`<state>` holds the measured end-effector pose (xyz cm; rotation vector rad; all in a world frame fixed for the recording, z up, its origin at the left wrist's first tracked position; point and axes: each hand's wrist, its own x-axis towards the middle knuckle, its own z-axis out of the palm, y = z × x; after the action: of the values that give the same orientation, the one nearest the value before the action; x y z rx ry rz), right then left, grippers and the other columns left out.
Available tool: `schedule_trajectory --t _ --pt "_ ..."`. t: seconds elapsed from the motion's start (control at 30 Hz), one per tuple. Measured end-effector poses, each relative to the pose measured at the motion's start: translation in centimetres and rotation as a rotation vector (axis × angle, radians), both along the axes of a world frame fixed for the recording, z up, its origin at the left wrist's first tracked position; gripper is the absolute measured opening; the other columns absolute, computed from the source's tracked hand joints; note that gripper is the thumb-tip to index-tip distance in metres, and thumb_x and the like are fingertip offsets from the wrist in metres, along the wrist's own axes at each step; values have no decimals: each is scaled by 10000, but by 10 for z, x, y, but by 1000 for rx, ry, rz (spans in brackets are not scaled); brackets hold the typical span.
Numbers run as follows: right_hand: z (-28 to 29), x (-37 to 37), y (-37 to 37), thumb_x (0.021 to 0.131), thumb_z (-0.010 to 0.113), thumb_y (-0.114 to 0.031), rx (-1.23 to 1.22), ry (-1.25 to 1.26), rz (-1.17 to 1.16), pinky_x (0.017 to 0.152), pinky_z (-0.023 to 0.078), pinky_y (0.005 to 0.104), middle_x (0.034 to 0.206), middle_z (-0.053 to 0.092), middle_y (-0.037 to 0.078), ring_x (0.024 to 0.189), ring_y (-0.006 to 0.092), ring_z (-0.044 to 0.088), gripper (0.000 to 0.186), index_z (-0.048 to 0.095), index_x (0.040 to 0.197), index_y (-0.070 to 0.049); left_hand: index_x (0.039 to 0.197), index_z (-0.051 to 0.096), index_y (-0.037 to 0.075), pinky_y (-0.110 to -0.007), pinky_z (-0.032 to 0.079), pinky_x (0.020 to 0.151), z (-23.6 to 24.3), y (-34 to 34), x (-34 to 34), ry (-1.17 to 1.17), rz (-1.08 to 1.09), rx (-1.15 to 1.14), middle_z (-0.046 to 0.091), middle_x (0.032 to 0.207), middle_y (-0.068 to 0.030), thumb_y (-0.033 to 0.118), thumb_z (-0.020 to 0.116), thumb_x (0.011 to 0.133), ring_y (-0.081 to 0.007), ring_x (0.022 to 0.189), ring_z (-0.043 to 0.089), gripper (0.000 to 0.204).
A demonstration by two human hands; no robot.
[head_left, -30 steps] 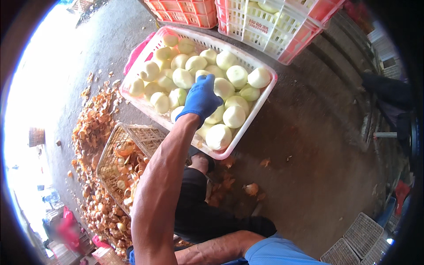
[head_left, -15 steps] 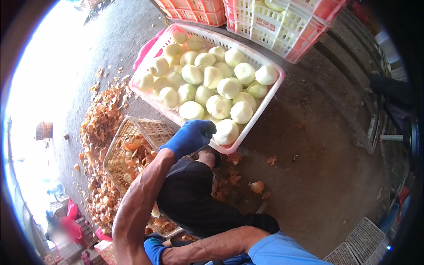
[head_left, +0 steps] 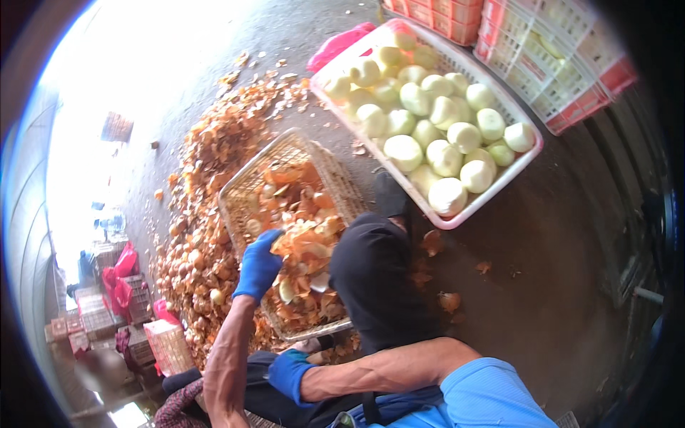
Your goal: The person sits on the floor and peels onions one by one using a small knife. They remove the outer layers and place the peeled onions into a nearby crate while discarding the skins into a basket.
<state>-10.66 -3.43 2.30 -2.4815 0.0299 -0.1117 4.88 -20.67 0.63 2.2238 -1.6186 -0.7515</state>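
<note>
My left hand, in a blue glove, is over the near left part of a beige plastic crate holding onion skins and some onions. Its fingers bend down toward the skins and are mostly hidden behind the back of the hand. My right hand, also blue-gloved, rests low in front of my body, curled closed; what it holds, if anything, is hidden. Beyond my dark-trousered knee stands a white-and-pink crate full of peeled onions.
A heap of loose skins and onions spreads along the left of the beige crate. Stacked red and white crates stand at the far right. More crates and pink bags are at the left. A single onion lies on the floor.
My left hand has moved from the near edge of the peeled-onion crate back to the beige crate. The view has swung left, so both crates appear farther right.
</note>
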Motion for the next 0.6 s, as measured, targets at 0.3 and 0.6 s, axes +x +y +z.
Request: schedule_trajectory --t 0.3,0.6 --pt "-67 1 -8 973 505 -280 46 224 66 611 547 496 914 750 158 782 332 735 283 716 1062 -114 1197 696 28 -220 517 566 40 118 70 434 715 -399 722 917 -26 170 708 965 -77 642 637 273" --pt "-3 11 -67 830 622 -199 55 386 190 618 571 462 788 732 175 730 339 737 175 728 850 -62 788 495 146 -258 319 413 -60 459 208 907 1473 -348 427 616 43 66 594 962 -87 468 397 215"
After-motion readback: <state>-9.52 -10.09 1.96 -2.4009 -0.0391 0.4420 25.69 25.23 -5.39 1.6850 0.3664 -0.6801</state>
